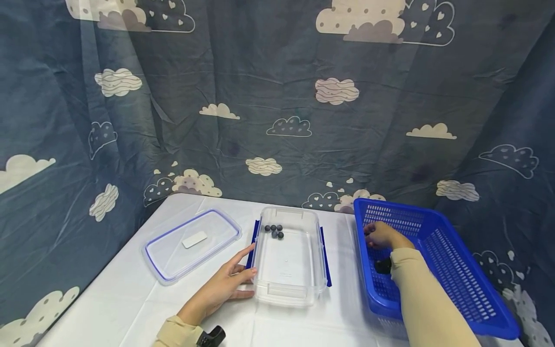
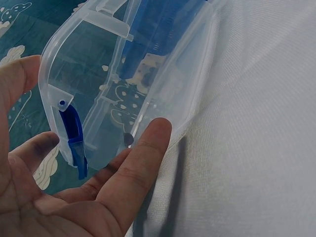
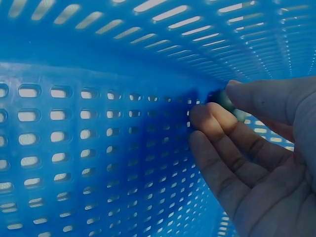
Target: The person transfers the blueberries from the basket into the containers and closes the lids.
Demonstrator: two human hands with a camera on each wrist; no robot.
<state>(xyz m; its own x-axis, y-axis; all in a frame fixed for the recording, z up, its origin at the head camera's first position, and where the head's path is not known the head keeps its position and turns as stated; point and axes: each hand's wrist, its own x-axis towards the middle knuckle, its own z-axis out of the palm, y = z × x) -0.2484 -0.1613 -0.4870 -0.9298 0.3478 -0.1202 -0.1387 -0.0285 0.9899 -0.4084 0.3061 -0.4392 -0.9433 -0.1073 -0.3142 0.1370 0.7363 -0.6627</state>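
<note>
Five blueberries (image 1: 274, 234) lie in the clear container (image 1: 286, 262), lid (image 1: 173, 255) off; filling looks unfinished. The left hand (image 1: 223, 285) touches it, fingers (image 2: 136, 175) spread; the right hand (image 1: 383, 234) pinches a half-hidden dark thing (image 3: 224, 100) inside the blue basket (image 1: 453, 262).

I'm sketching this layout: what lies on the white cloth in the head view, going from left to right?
Clear rectangular plastic lid with a blue seal → clear rectangular plastic container with blue side clips → blue perforated plastic basket.
</note>
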